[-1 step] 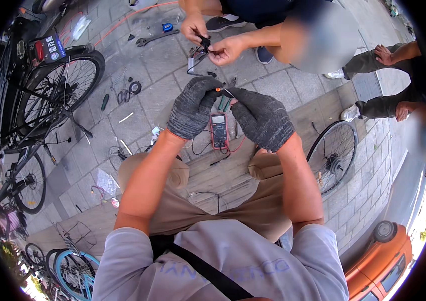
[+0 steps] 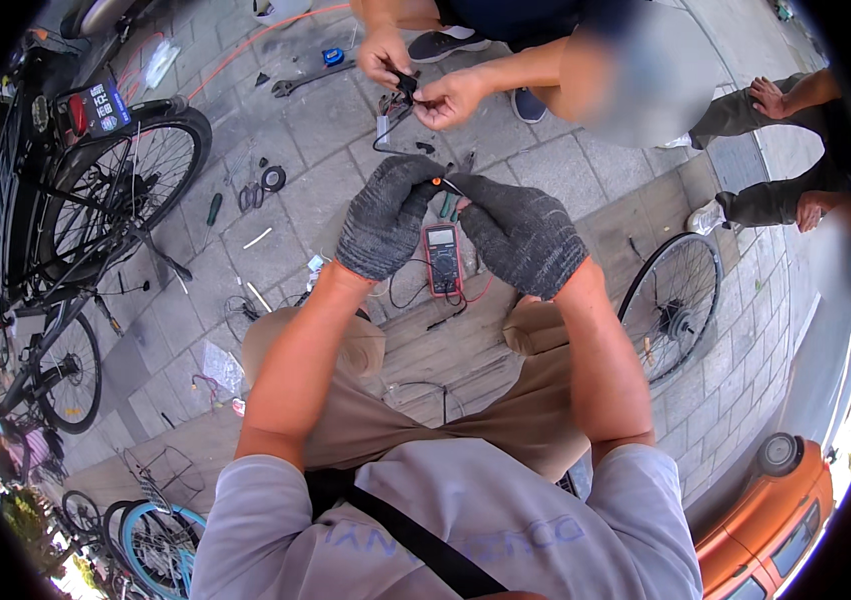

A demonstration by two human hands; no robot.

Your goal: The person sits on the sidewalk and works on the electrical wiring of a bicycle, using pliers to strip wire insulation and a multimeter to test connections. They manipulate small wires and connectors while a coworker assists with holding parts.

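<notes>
Both my hands wear dark grey knit gloves and meet above the pavement, fingertips close together. My left hand (image 2: pixel 383 222) is closed in a pinch on a small dark cable end with an orange tip (image 2: pixel 436 181). Facing it, my right hand (image 2: pixel 525 238) pinches a thin, pale, wire-like piece (image 2: pixel 452 186) that points towards the orange tip. Whether the two touch is too small to tell. Just below my hands lies a red-and-black multimeter (image 2: pixel 442 262) with its leads. Green-handled pliers (image 2: pixel 447 206) lie partly hidden behind my right hand's fingers.
Opposite me, a person's hands (image 2: pixel 445 98) hold a black part with a cable. Another person sits at far right. A spoked wheel (image 2: pixel 673 308) lies right. At left are a bicycle (image 2: pixel 120 180), a wrench (image 2: pixel 313 80), black tape (image 2: pixel 272 179), a screwdriver (image 2: pixel 214 208) and a tape measure (image 2: pixel 333 57).
The view has shifted slightly, so the surroundings appear a little displaced. My hands keep the same pinching hold.
</notes>
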